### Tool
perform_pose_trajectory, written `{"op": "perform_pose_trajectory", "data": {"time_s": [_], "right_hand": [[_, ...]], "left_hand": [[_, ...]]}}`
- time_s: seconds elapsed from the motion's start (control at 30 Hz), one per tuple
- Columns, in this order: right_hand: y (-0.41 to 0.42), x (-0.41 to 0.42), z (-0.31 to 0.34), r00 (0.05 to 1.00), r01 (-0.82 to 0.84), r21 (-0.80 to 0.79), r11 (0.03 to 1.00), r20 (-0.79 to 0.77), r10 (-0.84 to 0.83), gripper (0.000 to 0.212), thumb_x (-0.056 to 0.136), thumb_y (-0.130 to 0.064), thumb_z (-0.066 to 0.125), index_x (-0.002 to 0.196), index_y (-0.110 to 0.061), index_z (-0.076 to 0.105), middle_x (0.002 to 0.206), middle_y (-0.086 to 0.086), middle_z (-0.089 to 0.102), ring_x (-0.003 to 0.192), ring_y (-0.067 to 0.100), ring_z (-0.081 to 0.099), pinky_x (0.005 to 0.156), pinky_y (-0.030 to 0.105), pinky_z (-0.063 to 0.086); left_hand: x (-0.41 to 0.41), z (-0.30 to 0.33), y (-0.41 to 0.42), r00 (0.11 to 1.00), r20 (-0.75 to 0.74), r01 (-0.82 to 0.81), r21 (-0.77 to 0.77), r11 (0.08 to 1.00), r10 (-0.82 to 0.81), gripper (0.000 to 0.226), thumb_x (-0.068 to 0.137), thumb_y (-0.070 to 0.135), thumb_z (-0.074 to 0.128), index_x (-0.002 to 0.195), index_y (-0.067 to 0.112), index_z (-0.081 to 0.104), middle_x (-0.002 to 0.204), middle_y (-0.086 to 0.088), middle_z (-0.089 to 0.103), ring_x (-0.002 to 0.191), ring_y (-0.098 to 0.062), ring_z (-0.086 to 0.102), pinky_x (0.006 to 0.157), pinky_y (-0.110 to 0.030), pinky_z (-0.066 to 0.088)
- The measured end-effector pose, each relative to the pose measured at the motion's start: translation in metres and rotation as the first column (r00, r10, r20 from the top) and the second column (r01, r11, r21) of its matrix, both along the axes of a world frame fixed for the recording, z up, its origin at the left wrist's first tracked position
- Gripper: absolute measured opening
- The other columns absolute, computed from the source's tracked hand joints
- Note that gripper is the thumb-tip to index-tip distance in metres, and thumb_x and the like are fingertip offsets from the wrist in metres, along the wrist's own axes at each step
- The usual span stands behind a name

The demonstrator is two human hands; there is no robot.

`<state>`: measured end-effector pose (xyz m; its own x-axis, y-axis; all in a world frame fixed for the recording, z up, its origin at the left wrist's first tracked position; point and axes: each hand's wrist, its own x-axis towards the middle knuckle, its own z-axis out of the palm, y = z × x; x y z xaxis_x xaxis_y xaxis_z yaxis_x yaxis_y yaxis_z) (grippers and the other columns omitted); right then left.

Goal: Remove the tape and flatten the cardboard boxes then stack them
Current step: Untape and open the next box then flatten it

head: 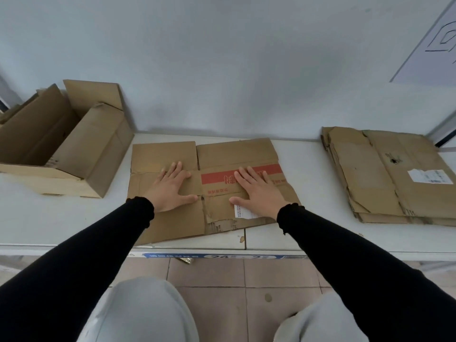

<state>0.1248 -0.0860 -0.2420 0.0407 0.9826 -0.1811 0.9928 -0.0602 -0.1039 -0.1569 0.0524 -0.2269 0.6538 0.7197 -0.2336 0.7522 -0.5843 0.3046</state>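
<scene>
A flattened cardboard box [217,156] with a red printed band lies in the middle of the white table [311,154]. My left hand [170,188] rests palm down on its left half, fingers spread. My right hand [259,191] presses flat on its right half, over the red band and just above a small white label. Neither hand grips anything. A stack of flattened boxes [389,176] lies on the table's right side. One box [64,144], still upright with its flaps open, stands at the left.
A pale wall rises directly behind the table. The table's front edge runs just below the flattened box, with a blue strip under it. Tiled floor and my grey-trousered knees are below. A small scrap lies on the floor near the edge.
</scene>
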Motion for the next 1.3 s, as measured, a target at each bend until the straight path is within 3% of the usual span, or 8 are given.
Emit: {"op": "perform_pose_trajectory", "data": {"time_s": [0.2, 0.37, 0.5, 0.73, 0.87, 1.03, 1.2, 1.3], "right_hand": [[0.046, 0.01, 0.009, 0.982, 0.187, 0.03, 0.982, -0.044, -0.186, 0.085, 0.09, -0.085, 0.013, 0.161, -0.039, 0.01, 0.17, -0.014, 0.003, 0.157, 0.017, -0.002, 0.119, 0.068, -0.002], [0.049, -0.003, -0.003, 0.967, 0.252, 0.088, 0.964, -0.051, -0.248, 0.087, 0.086, -0.087, 0.006, 0.16, -0.042, 0.009, 0.169, -0.014, 0.006, 0.157, 0.018, -0.002, 0.117, 0.069, -0.007], [0.041, 0.03, 0.004, 0.992, 0.124, 0.061, 0.99, -0.027, -0.123, 0.089, 0.085, -0.09, 0.006, 0.161, -0.042, 0.005, 0.17, -0.014, 0.002, 0.157, 0.015, -0.005, 0.123, 0.057, -0.006], [0.02, 0.039, 0.0, 0.961, 0.276, 0.099, 0.956, -0.06, -0.272, 0.087, 0.09, -0.086, 0.008, 0.162, -0.037, 0.004, 0.171, -0.01, -0.001, 0.156, 0.014, -0.009, 0.125, 0.056, 0.0], [0.014, 0.032, 0.006, 0.929, 0.371, 0.082, 0.925, -0.051, -0.367, 0.087, 0.09, -0.085, 0.01, 0.162, -0.037, 0.005, 0.171, -0.008, 0.001, 0.157, 0.019, -0.008, 0.122, 0.063, 0.007], [0.013, 0.021, 0.012, 0.891, 0.444, -0.017, 0.896, -0.098, -0.444, 0.086, 0.092, -0.083, 0.02, 0.162, -0.037, 0.003, 0.171, -0.005, -0.006, 0.156, 0.028, -0.011, 0.116, 0.072, 0.005], [-0.008, 0.056, 0.025, 0.867, 0.411, -0.11, 0.905, -0.259, -0.425, 0.091, 0.094, -0.067, 0.053, 0.163, -0.027, 0.01, 0.171, 0.004, 0.0, 0.156, 0.031, 0.004, 0.123, 0.048, 0.018], [-0.028, 0.062, 0.023, 0.811, 0.489, -0.08, 0.869, -0.327, -0.486, 0.081, 0.095, -0.054, 0.061, 0.16, -0.024, 0.022, 0.162, 0.013, 0.031, 0.146, 0.036, 0.029, 0.114, 0.045, 0.034]], "left_hand": [[0.045, 0.009, 0.009, 0.956, 0.104, -0.269, -0.056, 0.962, 0.273, 0.082, 0.099, 0.065, 0.041, 0.162, 0.022, 0.01, 0.169, -0.007, 0.01, 0.155, -0.028, 0.012, 0.125, -0.048, 0.013], [0.09, -0.002, 0.01, 0.951, -0.092, -0.293, 0.032, 0.956, 0.295, 0.083, 0.089, 0.084, 0.014, 0.16, 0.043, 0.002, 0.17, -0.001, -0.008, 0.154, -0.038, -0.01, 0.117, -0.068, -0.005], [0.09, -0.021, 0.006, 0.964, -0.047, -0.256, 0.118, 0.959, 0.263, 0.082, 0.085, 0.087, 0.006, 0.158, 0.05, -0.002, 0.169, 0.004, -0.012, 0.151, -0.04, -0.023, 0.112, -0.072, -0.016], [0.041, -0.021, -0.004, 0.999, -0.053, 0.018, 0.179, 0.984, -0.009, 0.083, 0.079, 0.095, 0.003, 0.152, 0.059, -0.01, 0.169, 0.0, -0.013, 0.154, -0.022, -0.018, 0.121, -0.056, -0.014], [-0.018, -0.025, -0.017, 0.999, 0.025, -0.026, 0.225, 0.974, 0.021, 0.076, 0.089, 0.086, 0.004, 0.157, 0.052, -0.003, 0.17, 0.006, -0.009, 0.154, -0.008, -0.013, 0.125, -0.038, -0.006], [-0.03, -0.024, -0.025, 0.953, 0.017, -0.3, 0.195, 0.934, 0.303, 0.081, 0.09, 0.084, 0.011, 0.16, 0.045, 0.004, 0.17, 0.003, -0.004, 0.156, -0.018, -0.009, 0.124, -0.047, -0.008], [-0.037, -0.014, -0.008, 0.954, 0.065, -0.296, 0.061, 0.953, 0.292, 0.074, 0.099, 0.067, 0.036, 0.162, 0.033, 0.016, 0.17, -0.001, 0.003, 0.156, -0.022, 0.0, 0.125, -0.048, -0.003], [-0.053, -0.01, 0.001, 0.9, 0.167, -0.4, -0.048, 0.915, 0.402, 0.078, 0.097, 0.058, 0.053, 0.161, 0.022, 0.025, 0.17, -0.012, 0.005, 0.155, -0.029, 0.007, 0.125, -0.048, 0.011]]}}
